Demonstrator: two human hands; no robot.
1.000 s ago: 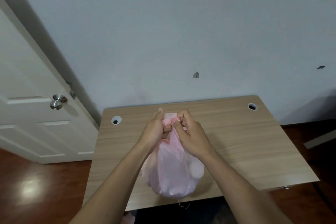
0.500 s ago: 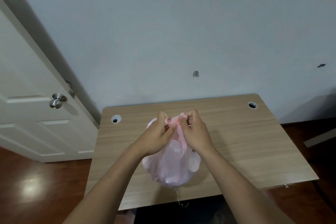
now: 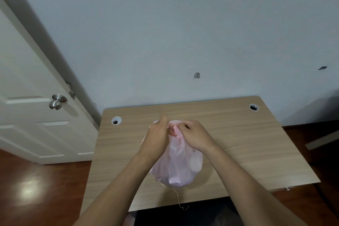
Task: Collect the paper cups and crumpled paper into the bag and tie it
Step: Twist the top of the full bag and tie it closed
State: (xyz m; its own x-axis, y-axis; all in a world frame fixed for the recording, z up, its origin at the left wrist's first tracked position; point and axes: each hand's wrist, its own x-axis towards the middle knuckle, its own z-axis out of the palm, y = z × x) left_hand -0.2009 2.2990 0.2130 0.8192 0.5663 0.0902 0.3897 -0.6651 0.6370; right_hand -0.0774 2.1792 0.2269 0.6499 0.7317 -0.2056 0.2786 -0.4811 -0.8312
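A thin pink plastic bag (image 3: 176, 167) bulges on the wooden desk (image 3: 247, 143), pale shapes showing through its side. Its gathered top (image 3: 173, 129) is bunched between my hands. My left hand (image 3: 157, 137) grips the bag's top from the left, thumb up. My right hand (image 3: 192, 135) pinches the twisted plastic from the right with curled fingers. No loose cups or crumpled paper are in view on the desk. A thin thread (image 3: 178, 200) trails from the bag's bottom over the desk's near edge.
The desk stands against a pale wall and has a cable hole at the back left (image 3: 116, 120) and back right (image 3: 253, 107). A white door with a metal knob (image 3: 57, 101) stands open at the left. Dark wood floor surrounds the desk.
The bag has shifted slightly away from me onto the desk. My hands stayed at its top, working the gathered plastic, and my left thumb now points up.
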